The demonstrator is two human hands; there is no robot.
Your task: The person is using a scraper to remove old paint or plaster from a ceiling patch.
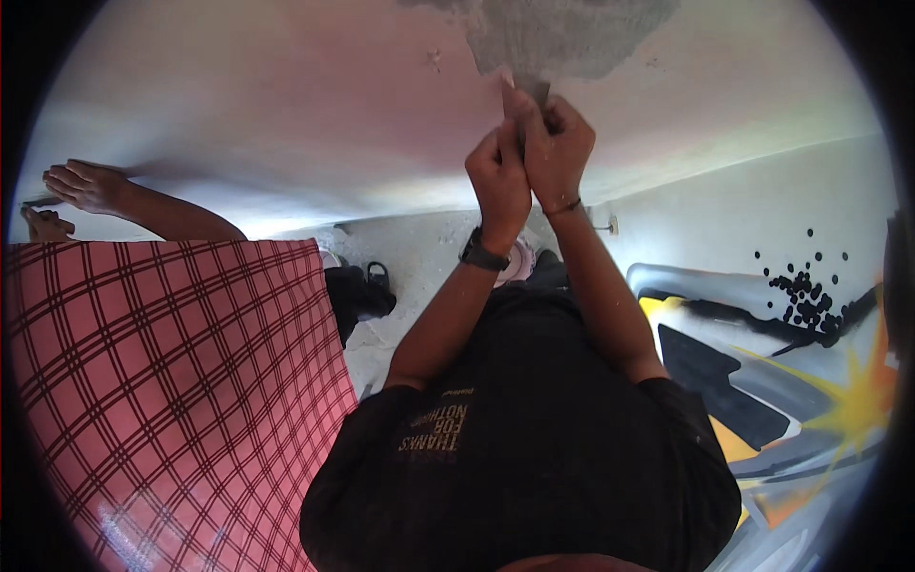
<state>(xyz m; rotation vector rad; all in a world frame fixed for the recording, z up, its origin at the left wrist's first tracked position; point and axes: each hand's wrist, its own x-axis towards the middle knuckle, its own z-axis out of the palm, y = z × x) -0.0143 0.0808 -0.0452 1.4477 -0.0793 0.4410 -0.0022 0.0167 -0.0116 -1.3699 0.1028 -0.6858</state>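
Both my hands are raised close together in front of the wall (315, 105). Between them is a small flat sheet (538, 91), dark on one face and brownish along its left side; it looks like a piece of sandpaper. My right hand (560, 148) pinches it with curled fingers. Just below and to the left, my left hand (498, 179) is closed too, its fingertips up against the sheet's lower part. The sheet's top reaches the lower edge of a bare grey patch (572, 43) on the wall. My fingers hide most of the sheet.
On my left a person in a red checked garment (172, 381) has a hand (86, 186) against the same wall. A round pinkish container (519, 262) stands on the floor below my wrists. To the right is a side wall with a colourful painting (762, 381).
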